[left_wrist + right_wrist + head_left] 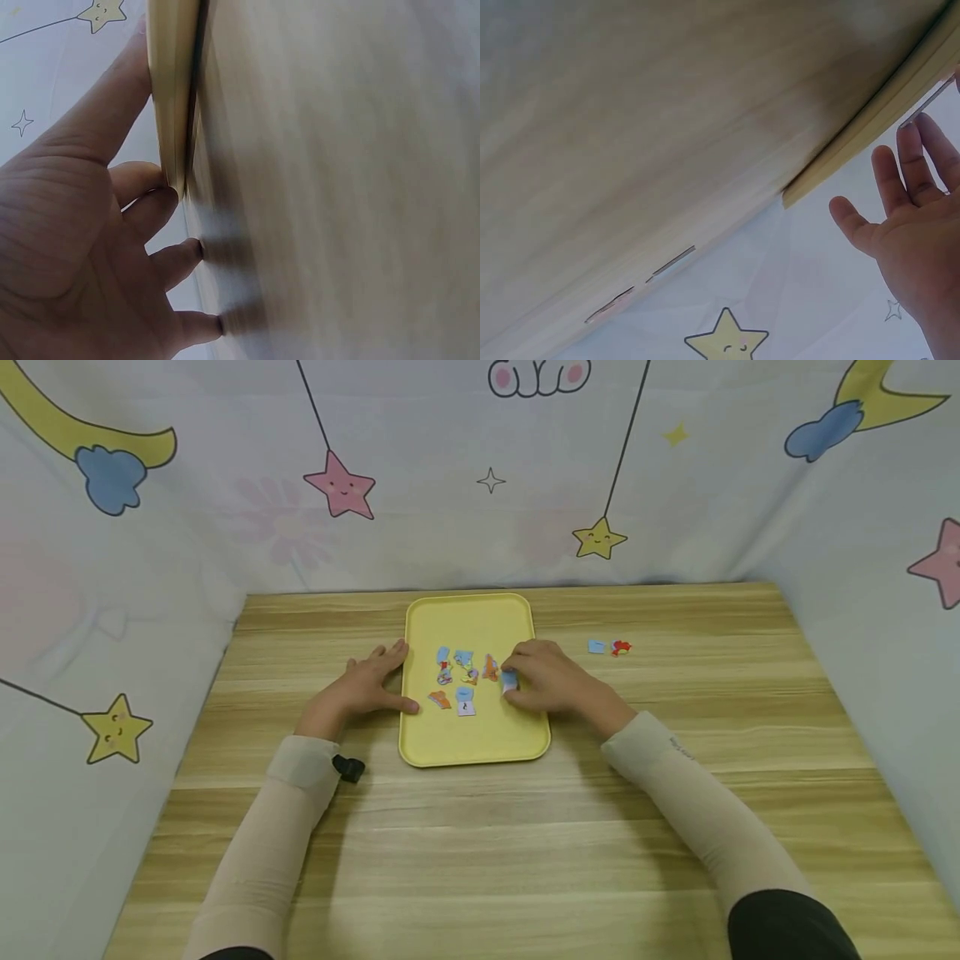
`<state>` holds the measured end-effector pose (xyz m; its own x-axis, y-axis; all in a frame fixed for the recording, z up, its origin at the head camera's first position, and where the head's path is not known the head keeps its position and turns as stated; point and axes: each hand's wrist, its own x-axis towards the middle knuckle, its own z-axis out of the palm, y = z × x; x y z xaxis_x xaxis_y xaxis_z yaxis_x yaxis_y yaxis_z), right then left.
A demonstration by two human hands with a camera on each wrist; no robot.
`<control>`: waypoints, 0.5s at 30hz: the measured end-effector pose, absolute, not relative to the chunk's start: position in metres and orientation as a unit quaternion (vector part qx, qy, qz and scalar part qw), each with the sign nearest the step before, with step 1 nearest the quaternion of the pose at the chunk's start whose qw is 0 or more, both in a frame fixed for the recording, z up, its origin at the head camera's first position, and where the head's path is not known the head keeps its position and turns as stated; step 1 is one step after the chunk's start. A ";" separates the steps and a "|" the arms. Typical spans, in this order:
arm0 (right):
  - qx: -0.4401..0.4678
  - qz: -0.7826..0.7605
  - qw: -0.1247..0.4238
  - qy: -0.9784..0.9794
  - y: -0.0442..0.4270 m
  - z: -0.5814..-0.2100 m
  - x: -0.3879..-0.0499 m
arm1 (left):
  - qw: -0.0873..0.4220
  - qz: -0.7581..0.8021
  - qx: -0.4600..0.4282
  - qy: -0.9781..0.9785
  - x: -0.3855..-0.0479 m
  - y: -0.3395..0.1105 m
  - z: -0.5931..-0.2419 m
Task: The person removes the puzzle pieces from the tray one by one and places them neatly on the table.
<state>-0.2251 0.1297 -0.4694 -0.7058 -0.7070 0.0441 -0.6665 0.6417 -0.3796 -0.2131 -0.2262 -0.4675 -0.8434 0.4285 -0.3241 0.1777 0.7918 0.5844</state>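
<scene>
In the head view a yellow tray [480,742] lies on the wooden table, with several small colourful flat pieces on it, among them an orange one [439,699] and a white one [466,708]. My left hand [362,685] rests at the tray's left edge, thumb on the rim, fingers spread; the left wrist view shows the hand [90,225] against the tray's side [171,90]. My right hand [553,678] pinches a blue and pale piece [509,682] over the tray's right part. In the right wrist view that hand [922,232] holds the thin piece [928,103] at its fingertips.
Two small pieces, one blue [596,647] and one red [621,648], lie on the table [480,860] right of the tray. A black object [348,768] is at my left cuff. A white cloth [450,527] with stars and moons stands behind and at both sides.
</scene>
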 end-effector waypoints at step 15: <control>-0.350 -0.205 0.031 0.913 0.157 -0.466 -0.233 | 0.229 0.270 0.164 0.920 -0.214 -0.227 -0.469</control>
<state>-0.2330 0.1569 -0.4661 -0.7525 -0.6528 0.0869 -0.6275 0.6707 -0.3955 -0.2145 -0.2265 -0.4687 -0.8407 0.4268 -0.3333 0.1786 0.7996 0.5734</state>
